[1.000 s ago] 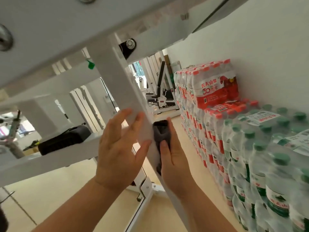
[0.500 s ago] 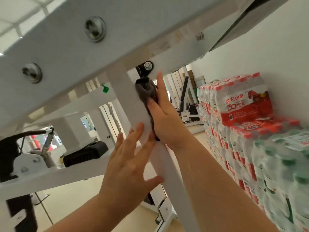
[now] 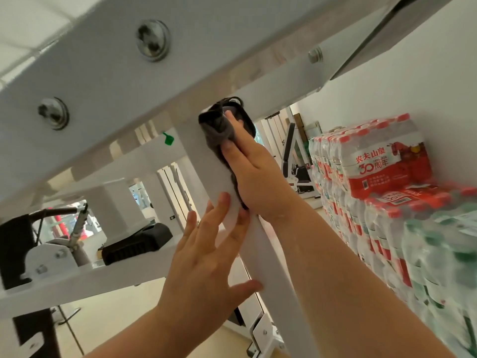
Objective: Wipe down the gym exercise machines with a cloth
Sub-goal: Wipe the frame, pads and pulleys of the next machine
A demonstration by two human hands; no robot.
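Along the wall stand shrink-wrapped water bottles. Right hand presses a crumpled dark cloth flat-fingered onto the smooth white post; left hand rests open on it

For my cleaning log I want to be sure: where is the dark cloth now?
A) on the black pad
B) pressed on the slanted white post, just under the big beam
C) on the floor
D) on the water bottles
B: the right hand presses the dark cloth against the slanted white post, right below the beam.
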